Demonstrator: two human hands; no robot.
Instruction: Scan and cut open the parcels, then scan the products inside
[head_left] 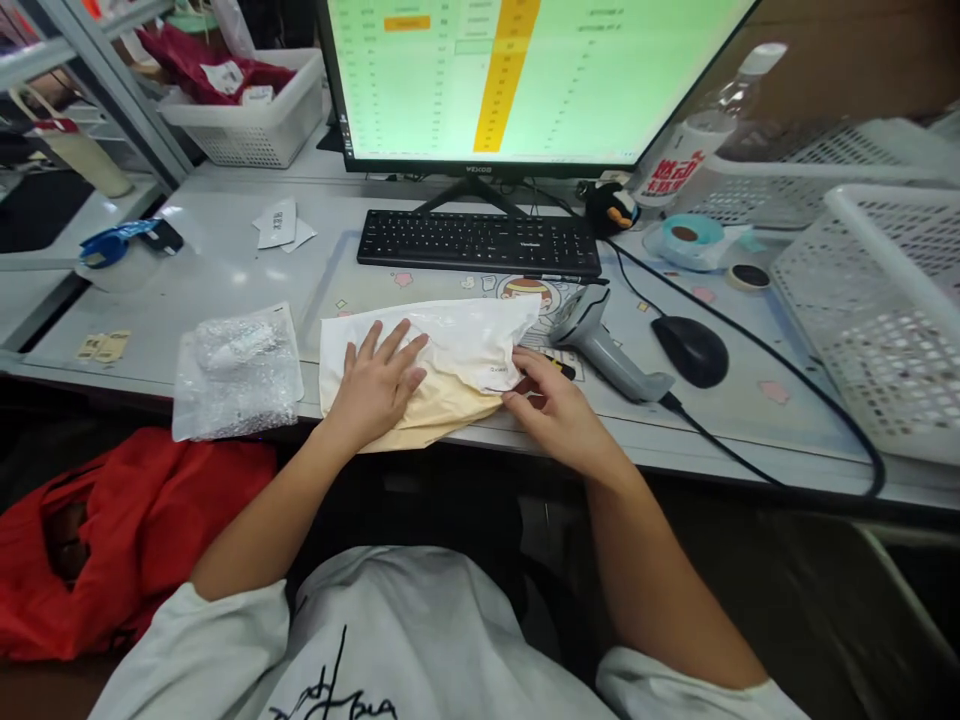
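A white plastic mailing bag (457, 335) lies across the desk's front edge, on top of a pale yellow padded envelope (431, 405). My left hand (379, 385) rests flat on the left part of both, fingers spread. At the right end, my right hand (559, 410) has its thumb and curled fingers closed on the bag's edge. Just beyond those fingers is a small yellow and black object (562, 368), partly hidden. A grey barcode scanner (611, 350) lies right of the hand. Left of the bag is a clear bubble-wrap packet (238, 370).
A black keyboard (480, 242) and a monitor (525, 90) stand behind the bag. To the right are a mouse (690, 350), the scanner's cable, tape rolls (688, 240), a bottle (686, 140) and white baskets (885, 300). A red cloth bag (150, 540) hangs at lower left.
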